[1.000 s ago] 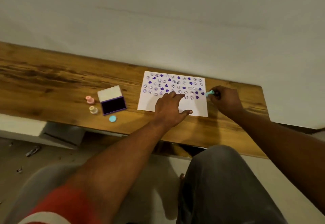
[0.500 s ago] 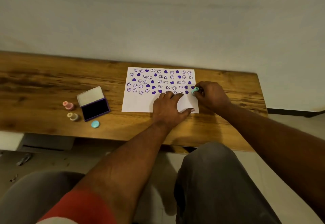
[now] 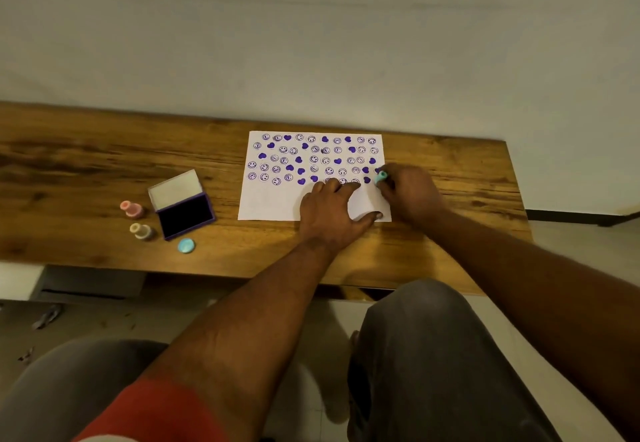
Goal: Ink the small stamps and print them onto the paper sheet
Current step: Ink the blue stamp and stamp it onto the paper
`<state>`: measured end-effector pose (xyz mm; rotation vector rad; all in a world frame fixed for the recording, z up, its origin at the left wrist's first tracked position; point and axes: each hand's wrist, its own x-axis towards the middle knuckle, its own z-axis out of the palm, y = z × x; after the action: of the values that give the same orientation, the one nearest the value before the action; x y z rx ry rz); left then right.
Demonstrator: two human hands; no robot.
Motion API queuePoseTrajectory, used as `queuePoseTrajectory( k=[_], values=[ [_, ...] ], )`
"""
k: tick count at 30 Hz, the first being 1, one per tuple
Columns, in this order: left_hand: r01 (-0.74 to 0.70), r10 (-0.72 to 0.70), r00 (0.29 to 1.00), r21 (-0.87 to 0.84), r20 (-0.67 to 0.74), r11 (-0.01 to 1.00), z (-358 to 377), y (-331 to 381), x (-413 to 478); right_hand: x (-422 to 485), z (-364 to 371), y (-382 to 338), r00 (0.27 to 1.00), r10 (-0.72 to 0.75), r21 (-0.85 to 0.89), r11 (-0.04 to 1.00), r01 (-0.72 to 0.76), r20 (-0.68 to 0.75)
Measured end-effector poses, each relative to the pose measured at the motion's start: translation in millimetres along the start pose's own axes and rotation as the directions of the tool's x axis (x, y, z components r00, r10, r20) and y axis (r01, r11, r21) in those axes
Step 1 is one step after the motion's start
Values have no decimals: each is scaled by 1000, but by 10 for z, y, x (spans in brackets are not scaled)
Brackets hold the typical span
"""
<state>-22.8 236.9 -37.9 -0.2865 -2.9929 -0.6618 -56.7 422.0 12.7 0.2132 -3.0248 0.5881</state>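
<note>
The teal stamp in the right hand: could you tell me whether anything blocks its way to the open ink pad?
Yes: the left hand, pressed flat on the paper sheet, lies between the teal stamp and the ink pad.

right hand [image 3: 408, 195] pinches teal stamp [image 3: 381, 176] against right edge of paper sheet [image 3: 273, 199], centre frame. left hand [image 3: 329, 209] lies flat on sheet. open ink pad [image 3: 185, 211] sits left.

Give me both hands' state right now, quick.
Left hand: open, flat on the paper sheet, holding nothing.
Right hand: closed on the teal stamp, over the sheet's right edge.
</note>
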Motion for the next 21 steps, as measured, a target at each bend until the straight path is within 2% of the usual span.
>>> queuePoseTrajectory(
  k=[2, 18, 20, 21],
  values=[
    [-5, 5, 1000, -2, -21, 1000, 8, -7, -3, -68, 121, 15, 996, 64, -6, 998, -64, 66],
    [-14, 14, 1000, -11, -9, 1000, 4, 3, -2, -43, 115, 11, 993, 97, 28, 995, -99, 62],
    [-13, 13, 1000, -8, -9, 1000, 10, 3, -11, 5, 56, 72, 989, 94, 70, 992, -102, 110],
    [-13, 13, 1000, 0, -12, 1000, 11, -1, -11, 33, 21, 112, 985, 119, 159, 978, -138, 128]
  ],
)
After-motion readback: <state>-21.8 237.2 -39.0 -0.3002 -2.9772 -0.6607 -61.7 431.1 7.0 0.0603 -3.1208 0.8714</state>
